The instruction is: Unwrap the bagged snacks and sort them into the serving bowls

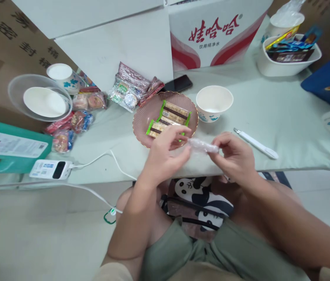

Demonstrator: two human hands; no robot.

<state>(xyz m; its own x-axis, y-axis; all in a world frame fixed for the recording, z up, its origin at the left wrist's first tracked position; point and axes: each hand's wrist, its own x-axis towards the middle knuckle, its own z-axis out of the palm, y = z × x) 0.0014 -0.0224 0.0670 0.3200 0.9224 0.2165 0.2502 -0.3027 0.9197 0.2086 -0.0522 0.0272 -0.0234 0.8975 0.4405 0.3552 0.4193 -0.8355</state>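
Note:
A small crinkled clear plastic packet (202,146) is held up over the table's front edge; its contents are too blurred to name. My right hand (235,154) pinches its right end between thumb and fingers. At its left end, my left hand (167,150) has its thumb and curled fingers closed around the plastic. Just behind my left hand sits a pink ribbed plate (141,117) with a gold rim. Several wrapped snack bars (175,113) with green-ended wrappers lie on it. A paper cup (214,102) with a blue leaf print stands right of the plate.
A white utility knife (255,143) lies to the right. Behind the plate are snack packets (131,88), a dark phone (179,84) and a white carton (217,35). A white bin (288,66) holds packets. At left are a clear bowl (14,97) and a cabled white device (50,169).

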